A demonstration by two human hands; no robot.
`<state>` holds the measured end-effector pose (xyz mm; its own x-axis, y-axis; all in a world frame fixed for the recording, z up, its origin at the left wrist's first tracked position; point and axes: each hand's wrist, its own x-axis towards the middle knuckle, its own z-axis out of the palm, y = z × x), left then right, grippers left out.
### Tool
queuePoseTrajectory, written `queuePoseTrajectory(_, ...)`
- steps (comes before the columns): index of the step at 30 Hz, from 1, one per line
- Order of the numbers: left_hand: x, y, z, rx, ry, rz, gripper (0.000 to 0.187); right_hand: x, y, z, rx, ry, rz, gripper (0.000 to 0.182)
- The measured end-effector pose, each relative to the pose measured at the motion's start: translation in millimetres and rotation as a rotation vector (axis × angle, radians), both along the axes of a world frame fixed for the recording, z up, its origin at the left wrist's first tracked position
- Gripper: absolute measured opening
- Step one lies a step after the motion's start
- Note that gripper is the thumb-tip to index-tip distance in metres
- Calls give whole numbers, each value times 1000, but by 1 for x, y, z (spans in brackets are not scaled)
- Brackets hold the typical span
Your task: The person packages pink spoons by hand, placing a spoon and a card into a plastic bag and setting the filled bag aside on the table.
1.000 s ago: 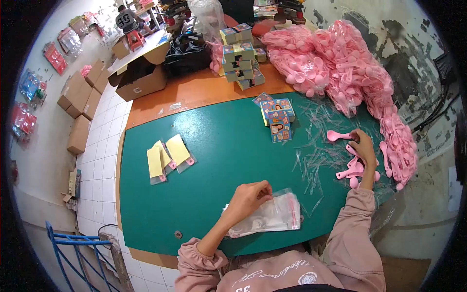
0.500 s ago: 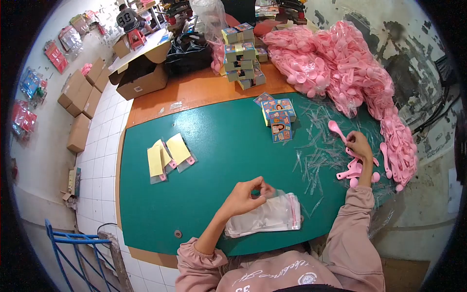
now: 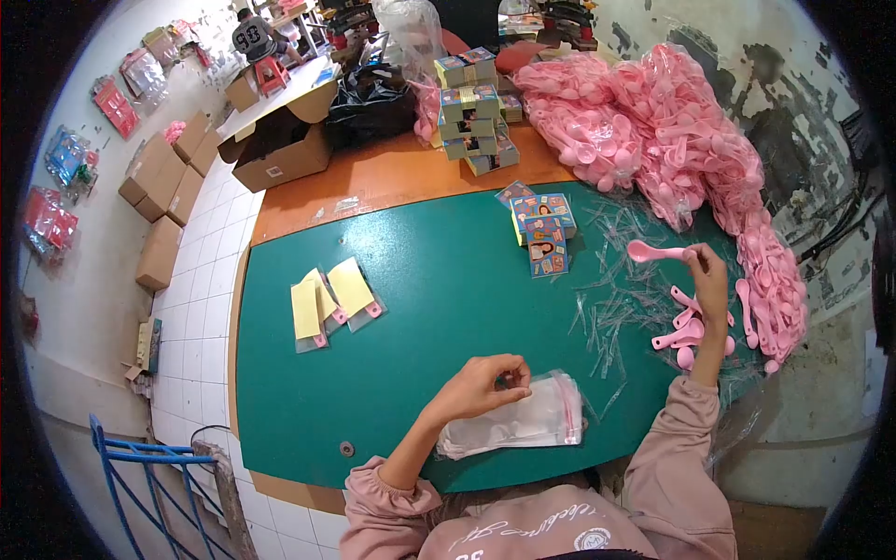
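My right hand (image 3: 709, 280) pinches the handle end of a pink plastic spoon (image 3: 642, 250), raised over the right side of the table with its bowl pointing left. Below that hand lies a small pile of loose pink spoons (image 3: 686, 334). My left hand (image 3: 487, 385) is over a stack of clear plastic bags (image 3: 523, 427) at the near edge, with fingers curled toward the thumb. Whether a bag edge is between those fingertips cannot be made out.
Filled clear packets with yellow cards (image 3: 353, 287) lie on the left. Printed cards (image 3: 546, 229) sit mid-table, with stacked card bundles (image 3: 471, 112) behind. Scraps of clear plastic (image 3: 611, 308) scatter near large bags of pink spoons (image 3: 672, 131). A person (image 3: 257, 39) sits far back.
My right hand has lifted the spoon and turned it level, away from the pile. My left hand has shifted slightly down and right over the bags.
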<state>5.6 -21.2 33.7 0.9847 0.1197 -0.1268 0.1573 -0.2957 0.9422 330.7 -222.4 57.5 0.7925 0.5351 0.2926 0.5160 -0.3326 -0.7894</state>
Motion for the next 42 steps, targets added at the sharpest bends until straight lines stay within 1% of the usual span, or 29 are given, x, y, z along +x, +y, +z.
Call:
queuePoseTrajectory(1, -1, 0, -1, -57, 41, -37, 18, -18, 5, 15, 75, 37, 40, 21)
queuePoseTrajectory(2, -1, 0, -1, -60, 45, -37, 18, -35, 9, 26, 73, 41, 40, 21)
queuePoseTrajectory(4, -1, 0, -2, -171, -6, -106, 18, -70, 15, 39, 267, 299, 158, 20)
queuePoseTrajectory(5, -2, 0, -1, -173, -2, -108, 18, -87, 19, 44, 245, 315, 219, 19)
queuePoseTrajectory(6, -2, 1, 1, -212, -4, -172, 17, -103, 22, 45, 223, 330, 279, 18)
queuePoseTrajectory(7, -2, 2, 3, -251, -6, -236, 16, -116, 25, 42, 170, 395, 339, 16)
queuePoseTrajectory(8, -3, 2, 3, -251, -5, -239, 16, -127, 28, 38, 118, 458, 400, 14)
queuePoseTrajectory(9, -5, 2, 3, -347, -73, -318, 14, -134, 33, 36, 118, 459, 397, 14)
queuePoseTrajectory(10, -6, 2, 3, -443, -142, -396, 12, -141, 37, 33, -23, 308, 402, 13)
queuePoseTrajectory(11, -7, 1, 4, -443, -143, -396, 12, -146, 40, 32, -163, 156, 406, 12)
queuePoseTrajectory(13, -7, 1, 8, -442, -238, -365, 10, -151, 43, 32, -121, 156, 392, 12)
queuePoseTrajectory(14, -7, 3, 5, -441, -240, -362, 10, -153, 44, 32, -82, 162, 376, 13)
queuePoseTrajectory(15, -8, 7, 0, -483, -110, -246, 11, -155, 45, 31, -84, 161, 378, 13)
queuePoseTrajectory(16, -7, 10, -3, -521, 19, -131, 12, -156, 46, 31, 1, 193, 302, 13)
queuePoseTrajectory(17, -7, 7, 6, -643, 28, 33, 15, -157, 47, 31, 86, 225, 224, 15)
queuePoseTrajectory(18, -6, 7, 10, -644, 27, 31, 15, -158, 48, 31, 85, 224, 222, 15)
queuePoseTrajectory(20, -5, 8, 15, -650, 24, 201, 21, -161, 52, 31, 189, 160, 193, 15)
queuePoseTrajectory(21, -5, 8, 15, -650, 23, 203, 21, -163, 54, 31, 189, 161, 195, 15)
queuePoseTrajectory(23, -5, 7, 14, -723, 3, 271, 24, -166, 58, 31, 332, 156, 188, 15)
queuePoseTrajectory(24, -5, 8, 13, -724, 2, 272, 24, -167, 59, 31, 331, 156, 190, 15)
queuePoseTrajectory(26, -6, 11, 12, -619, 20, 292, 25, -171, 61, 34, 369, 134, 186, 14)
queuePoseTrajectory(30, -7, 13, 16, -611, 19, 327, 25, -174, 63, 36, 309, 50, 193, 15)
queuePoseTrajectory(32, -6, 12, 16, -651, -2, 355, 28, -173, 65, 37, 275, -26, 220, 16)
queuePoseTrajectory(36, -5, 9, 13, -648, 0, 354, 31, -176, 70, 42, 202, -78, 282, 17)
queuePoseTrajectory(38, -5, 8, 11, -622, -28, 303, 31, -177, 73, 43, 141, -45, 375, 19)
queuePoseTrajectory(39, -4, 6, 12, -621, -28, 302, 31, -177, 76, 41, 142, -46, 374, 19)
queuePoseTrajectory(41, -3, 2, 16, -606, -116, 272, 31, -176, 81, 32, 88, 163, 508, 21)
queuePoseTrajectory(42, -3, 3, 16, -603, -116, 270, 31, -176, 82, 35, 91, 162, 506, 21)
